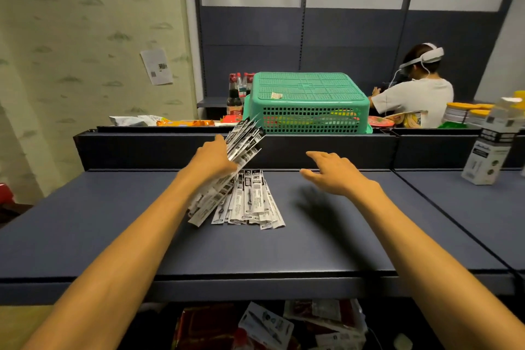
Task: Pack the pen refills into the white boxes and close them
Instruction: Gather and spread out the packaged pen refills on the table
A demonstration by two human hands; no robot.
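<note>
My left hand (211, 160) grips a fanned bundle of pen refills (244, 140) in black-and-white sleeves, lifted and tilted to the upper right above the dark blue shelf (113, 221). A second pile of refills (252, 199) lies flat on the shelf just below and to the right of that hand. My right hand (333, 172) hovers over the shelf to the right of the pile, fingers spread, holding nothing. A tall white box (490, 148) with black print stands at the far right of the neighbouring shelf, blurred.
A green plastic basket (308, 102) sits upside down behind the shelf's back wall, with sauce bottles (235, 96) to its left. A person in a white shirt (414, 94) sits at the back right. Packaged goods (270, 324) fill the level below the front edge.
</note>
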